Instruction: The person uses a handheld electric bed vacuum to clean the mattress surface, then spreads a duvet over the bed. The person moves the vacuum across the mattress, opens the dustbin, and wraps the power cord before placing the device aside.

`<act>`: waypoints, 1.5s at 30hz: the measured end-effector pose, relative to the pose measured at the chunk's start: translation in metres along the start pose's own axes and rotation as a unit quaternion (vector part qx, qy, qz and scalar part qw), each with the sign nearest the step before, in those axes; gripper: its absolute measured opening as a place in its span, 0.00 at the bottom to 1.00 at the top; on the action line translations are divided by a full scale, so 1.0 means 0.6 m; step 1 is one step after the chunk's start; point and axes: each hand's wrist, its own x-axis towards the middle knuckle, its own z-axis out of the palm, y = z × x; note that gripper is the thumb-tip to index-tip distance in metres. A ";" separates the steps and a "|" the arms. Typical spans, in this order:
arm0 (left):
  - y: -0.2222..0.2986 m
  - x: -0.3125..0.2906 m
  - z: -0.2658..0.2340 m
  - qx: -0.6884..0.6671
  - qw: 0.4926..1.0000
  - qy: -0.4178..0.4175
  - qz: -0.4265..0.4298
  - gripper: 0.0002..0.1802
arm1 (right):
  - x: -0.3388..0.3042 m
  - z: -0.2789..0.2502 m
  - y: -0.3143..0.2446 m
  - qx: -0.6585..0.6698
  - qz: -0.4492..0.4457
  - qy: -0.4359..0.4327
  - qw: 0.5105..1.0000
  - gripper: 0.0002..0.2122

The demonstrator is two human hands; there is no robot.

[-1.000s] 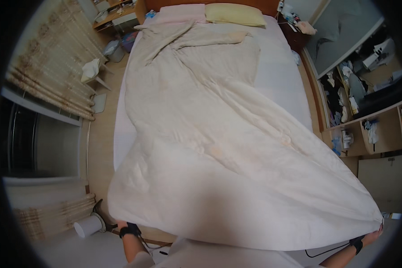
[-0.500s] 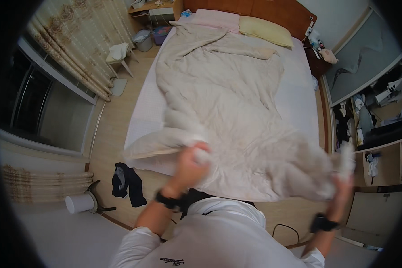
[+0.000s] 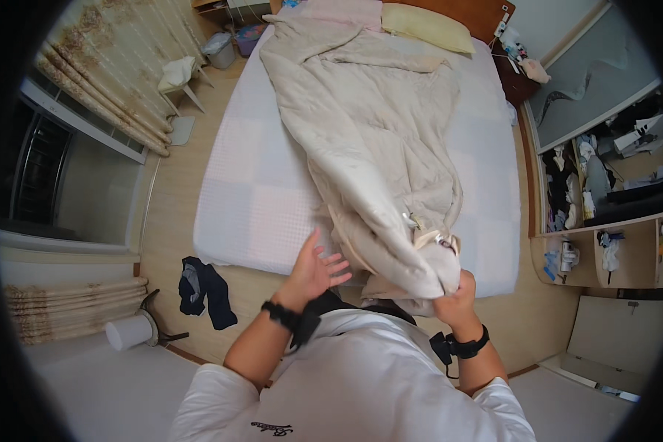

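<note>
A beige quilt [image 3: 361, 125] runs lengthwise down the bed, its near end gathered into a thick bunch that hangs over the foot. My right hand [image 3: 457, 298] is closed on the gathered edge at the quilt's near right corner. Left of the bunch, my left hand [image 3: 318, 271] is open with its fingers spread, holding nothing, close to the quilt's side. Small ties or tags show on the bunched end. Beneath lies a pale checked bedsheet [image 3: 247, 191], bare on the left side and in a strip on the right.
A pink pillow [image 3: 346, 13] and a yellow pillow [image 3: 427, 29] lie at the headboard. Dark trousers [image 3: 208, 295] are on the floor at left. A stool [image 3: 180, 77] stands by the curtain [image 3: 99, 74]. At right is an open wardrobe [image 3: 604, 188] with clothes and shelves.
The quilt's near end, spread wide before, is now drawn together toward the right. My right hand has come inward with its corner. My left hand has let go of the quilt and opened.
</note>
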 end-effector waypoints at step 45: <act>0.597 -0.684 0.065 0.194 0.605 0.154 0.756 0.34 | 0.039 -1.694 -0.194 0.090 -0.079 0.622 0.774 0.24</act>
